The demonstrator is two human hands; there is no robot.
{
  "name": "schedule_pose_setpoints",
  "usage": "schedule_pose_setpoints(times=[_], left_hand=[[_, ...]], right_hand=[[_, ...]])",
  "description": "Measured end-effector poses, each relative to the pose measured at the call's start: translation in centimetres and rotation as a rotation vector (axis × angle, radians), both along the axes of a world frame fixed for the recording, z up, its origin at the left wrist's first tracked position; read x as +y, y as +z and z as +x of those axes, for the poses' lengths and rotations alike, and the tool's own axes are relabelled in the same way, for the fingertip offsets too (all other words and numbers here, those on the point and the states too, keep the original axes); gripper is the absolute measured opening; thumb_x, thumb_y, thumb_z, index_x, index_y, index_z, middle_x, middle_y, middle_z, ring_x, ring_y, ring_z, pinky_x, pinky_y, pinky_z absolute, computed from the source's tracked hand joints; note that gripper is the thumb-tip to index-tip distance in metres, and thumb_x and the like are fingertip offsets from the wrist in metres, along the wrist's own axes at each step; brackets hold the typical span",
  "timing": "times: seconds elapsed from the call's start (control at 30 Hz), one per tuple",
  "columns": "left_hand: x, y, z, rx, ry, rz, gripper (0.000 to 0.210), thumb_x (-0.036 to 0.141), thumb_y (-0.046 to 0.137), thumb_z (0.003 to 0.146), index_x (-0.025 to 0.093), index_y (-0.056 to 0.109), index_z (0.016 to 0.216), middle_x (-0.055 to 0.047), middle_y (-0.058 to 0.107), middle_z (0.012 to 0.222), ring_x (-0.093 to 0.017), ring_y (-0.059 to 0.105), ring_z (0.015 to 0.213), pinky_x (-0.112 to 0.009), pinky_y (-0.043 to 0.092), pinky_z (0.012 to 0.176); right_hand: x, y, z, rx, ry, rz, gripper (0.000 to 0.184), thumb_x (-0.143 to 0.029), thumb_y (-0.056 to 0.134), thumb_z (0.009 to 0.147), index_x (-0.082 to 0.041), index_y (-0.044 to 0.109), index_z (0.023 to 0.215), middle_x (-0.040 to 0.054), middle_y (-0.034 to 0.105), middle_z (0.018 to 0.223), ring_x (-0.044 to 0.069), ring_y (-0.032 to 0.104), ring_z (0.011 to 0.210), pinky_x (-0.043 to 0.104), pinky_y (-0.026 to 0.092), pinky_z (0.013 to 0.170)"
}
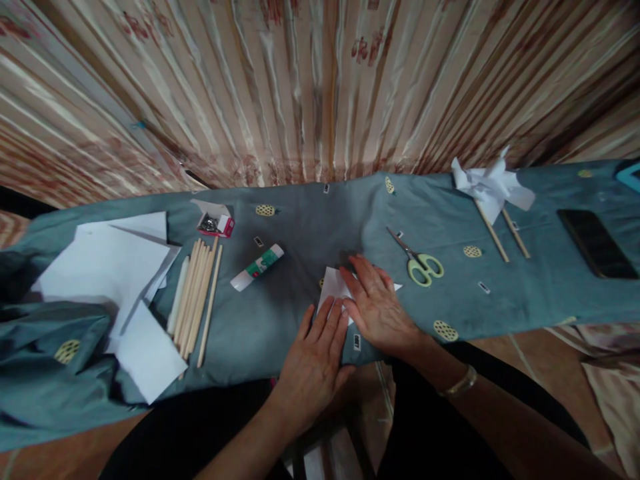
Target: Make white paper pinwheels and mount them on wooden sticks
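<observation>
left hand (313, 357): fingers laid flat and close together, thumb standing off, tips on the near-left part of a white paper piece (331, 283). right hand (380, 310): fingers slightly spread, lying over the same piece from its right; cannot tell whether the thumb pinches an edge. paper sits on the cloth-covered tabletop (305, 227), toward the wearer's side, largely hidden by both hands; a pointed corner shows at three o'clock, so probably folded. taking the paper as clock centre: green-handled scissors (415, 256) near, between two and three; glue stick (259, 267) between nine and ten; small open box (227, 228) of metal bits at ten; wooden sticks (196, 293) at nine, loose white sheets (115, 260) beyond them. well apart at two, white paper shapes (493, 189) with two sticks; dark phone (597, 243) farther out at three. curtain (300, 87) at twelve. progress, judged: folding seems under way, no stick joined to this piece yet; shapes at two look made up; sheets at nine look unused.
</observation>
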State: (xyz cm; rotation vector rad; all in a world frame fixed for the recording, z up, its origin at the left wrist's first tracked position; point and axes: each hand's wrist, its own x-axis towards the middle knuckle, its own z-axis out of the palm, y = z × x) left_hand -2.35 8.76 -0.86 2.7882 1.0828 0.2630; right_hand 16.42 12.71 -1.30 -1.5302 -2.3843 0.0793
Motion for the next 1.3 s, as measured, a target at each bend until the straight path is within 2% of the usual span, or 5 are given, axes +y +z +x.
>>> schedule_pose_setpoints(times=[0.2,0.4,0.63,1.03,1.3], left_hand=[[0.0,-0.2,0.0,0.013,0.005,-0.027,0.074,0.055,0.047,0.093,0.003,0.037,0.145,-0.022,0.040,0.152,-0.036,0.033,0.144,-0.053,0.028,0.116],[0.0,-0.1,0.0,0.034,-0.002,-0.020,0.074,0.055,0.049,0.092,0.003,0.039,0.143,-0.022,0.039,0.153,-0.037,0.034,0.144,-0.053,0.028,0.116],[-0.1,-0.2,-0.2,0.030,-0.003,0.023,0.071,0.054,0.049,0.092,0.002,0.042,0.140,-0.022,0.043,0.150,-0.037,0.037,0.142,-0.052,0.031,0.114],[-2.8,0.4,-2.5,0.088,0.045,0.103,0.061,0.032,0.052,0.091,0.002,0.039,0.142,-0.021,0.044,0.150,-0.033,0.042,0.140,-0.047,0.036,0.112],[-4.4,0.3,-4.0,0.115,0.079,0.120,0.064,0.023,0.050,0.089,0.004,0.031,0.147,-0.021,0.047,0.148,-0.032,0.044,0.139,-0.047,0.040,0.110]], right_hand=[[-0.9,0.0,0.3,-0.043,0.036,-0.025,0.051,-0.024,0.043,0.096,-0.004,0.040,0.143,0.0268,0.035,0.152,0.035,0.028,0.145,0.053,0.034,0.111],[-1.6,-0.1,1.1,-0.040,0.030,0.003,0.050,-0.029,0.039,0.099,-0.006,0.039,0.144,0.0267,0.038,0.151,0.035,0.030,0.145,0.052,0.036,0.110],[-1.4,-0.8,2.4,-0.045,-0.074,0.011,0.049,-0.031,0.036,0.101,-0.011,0.040,0.146,0.0252,0.038,0.152,0.033,0.027,0.147,0.055,0.031,0.112],[-0.8,-0.8,4.2,-0.043,-0.187,-0.008,0.047,-0.030,0.035,0.102,-0.013,0.045,0.144,0.0229,0.041,0.151,0.032,0.028,0.147,0.054,0.027,0.114],[-0.4,-1.1,5.3,0.029,-0.229,0.003,0.046,-0.024,0.034,0.100,-0.011,0.046,0.143,0.0219,0.041,0.151,0.032,0.028,0.147,0.055,0.029,0.114]])
